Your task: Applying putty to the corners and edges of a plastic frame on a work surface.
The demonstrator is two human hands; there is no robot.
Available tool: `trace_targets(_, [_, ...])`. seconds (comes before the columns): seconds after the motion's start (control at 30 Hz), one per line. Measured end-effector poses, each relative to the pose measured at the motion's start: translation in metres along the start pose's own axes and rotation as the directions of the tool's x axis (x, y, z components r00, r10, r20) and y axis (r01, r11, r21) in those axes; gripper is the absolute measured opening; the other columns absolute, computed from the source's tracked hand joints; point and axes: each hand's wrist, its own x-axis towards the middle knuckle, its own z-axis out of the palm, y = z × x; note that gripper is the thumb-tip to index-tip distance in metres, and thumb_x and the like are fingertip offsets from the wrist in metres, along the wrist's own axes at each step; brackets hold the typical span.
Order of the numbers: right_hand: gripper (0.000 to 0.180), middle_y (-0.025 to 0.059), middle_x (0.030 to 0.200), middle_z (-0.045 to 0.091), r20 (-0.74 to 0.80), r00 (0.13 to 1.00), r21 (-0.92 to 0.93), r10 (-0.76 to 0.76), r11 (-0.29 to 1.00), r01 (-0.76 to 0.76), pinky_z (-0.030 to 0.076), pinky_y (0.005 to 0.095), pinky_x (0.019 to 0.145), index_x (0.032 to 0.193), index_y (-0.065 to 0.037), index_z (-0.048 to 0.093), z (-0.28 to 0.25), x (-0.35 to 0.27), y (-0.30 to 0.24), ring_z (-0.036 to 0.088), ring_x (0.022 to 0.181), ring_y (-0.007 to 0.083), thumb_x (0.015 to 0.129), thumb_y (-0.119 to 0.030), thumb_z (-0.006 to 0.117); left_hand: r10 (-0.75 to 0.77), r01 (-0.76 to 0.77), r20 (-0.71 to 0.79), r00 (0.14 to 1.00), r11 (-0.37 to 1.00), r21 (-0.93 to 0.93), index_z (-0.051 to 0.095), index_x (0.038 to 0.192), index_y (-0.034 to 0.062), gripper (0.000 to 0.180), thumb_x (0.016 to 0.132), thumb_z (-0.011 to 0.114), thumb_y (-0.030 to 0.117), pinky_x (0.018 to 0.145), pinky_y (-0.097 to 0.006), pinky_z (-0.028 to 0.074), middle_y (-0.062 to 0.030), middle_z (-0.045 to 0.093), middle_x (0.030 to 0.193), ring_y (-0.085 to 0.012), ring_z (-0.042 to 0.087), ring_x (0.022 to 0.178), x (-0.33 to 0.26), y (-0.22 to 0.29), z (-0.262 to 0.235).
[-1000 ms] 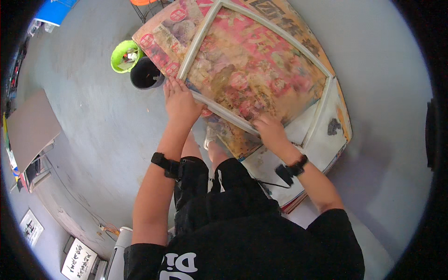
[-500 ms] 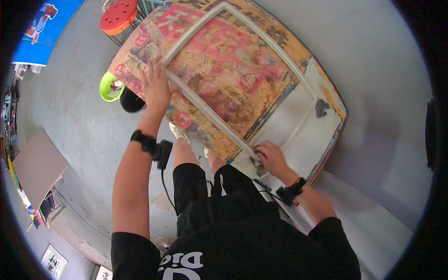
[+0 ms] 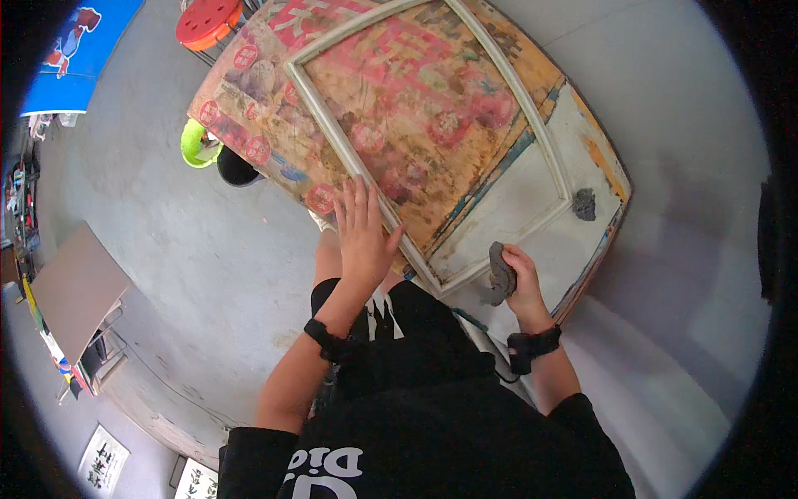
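The left hand [image 3: 364,237] has slid nearer along the pale frame [image 3: 326,121], fingers open; the right hand [image 3: 525,287], gripping a grey wad [image 3: 500,279], is now past the near corner, so that corner seems done. The frame lies on the table [image 3: 569,254]; a second wad [image 3: 584,205] (dark grey) sits close on its right, a possible snag.

A scuffed grey floor [image 3: 224,274] spreads at left under soft light. A red stool [image 3: 208,25] stands near a blue panel [image 3: 87,54]; green [image 3: 193,151] and black bins [image 3: 238,170] sit together. A brown table [image 3: 76,287] stands far left.
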Motion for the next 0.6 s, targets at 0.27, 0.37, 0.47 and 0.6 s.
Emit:
trace_targets(0.27, [0.032, 0.0067, 0.101, 0.064, 0.304, 0.951, 0.222, 0.064, 0.965, -0.136, 0.052, 0.0298, 0.075, 0.117, -0.002, 0.059, 0.048, 0.015, -0.001, 0.062, 0.087, 0.0161, 0.091, -0.022, 0.061, 0.009, -0.017, 0.061, 0.998, 0.991, 0.134, 0.027, 0.146, -0.0071, 0.086, 0.080, 0.068, 0.031, 0.117, -0.056, 0.010, -0.0239, 0.024, 0.155, -0.0380, 0.018, 0.146, -0.002, -0.002, -0.004])
trace_targets(0.37, [0.022, 0.0071, 0.094, 0.067, 0.323, 0.908, -0.561, -0.267, 0.719, 0.411, 0.051, 0.0316, 0.076, 0.103, -0.001, 0.066, 0.078, 0.026, 0.004, 0.065, 0.086, 0.0212, 0.086, -0.014, 0.069, -0.004, -0.012, 0.102, 0.995, 0.988, 0.154, 0.022, 0.147, -0.0082, 0.083, 0.087, 0.062, 0.034, 0.117, -0.056, 0.010, -0.0248, 0.020, 0.156, -0.0386, 0.015, 0.147, -0.003, -0.007, -0.005])
trace_targets(0.47, [0.023, 0.0116, 0.100, 0.066, 0.441, 0.818, -0.709, -0.369, 0.416, 0.569, 0.050, 0.0378, 0.082, 0.102, -0.004, 0.067, 0.113, 0.032, 0.006, 0.064, 0.094, 0.0298, 0.087, -0.021, 0.065, -0.011, -0.010, 0.097, 0.995, 0.977, 0.211, 0.022, 0.148, -0.0076, 0.082, 0.085, 0.060, 0.029, 0.118, -0.056, 0.010, -0.0244, 0.022, 0.156, -0.0380, 0.015, 0.147, -0.005, -0.013, -0.001])
trace_targets(0.6, [0.020, 0.0145, 0.099, 0.064, 0.393, 0.834, -0.728, -0.388, 0.423, 0.539, 0.049, 0.0407, 0.082, 0.101, -0.003, 0.067, 0.140, 0.039, 0.022, 0.061, 0.095, 0.0348, 0.087, -0.017, 0.063, 0.009, -0.015, 0.027, 1.000, 0.977, 0.214, 0.025, 0.147, -0.0059, 0.086, 0.078, 0.064, 0.024, 0.117, -0.057, 0.010, -0.0214, 0.026, 0.155, -0.0350, 0.021, 0.146, -0.005, -0.013, 0.007])
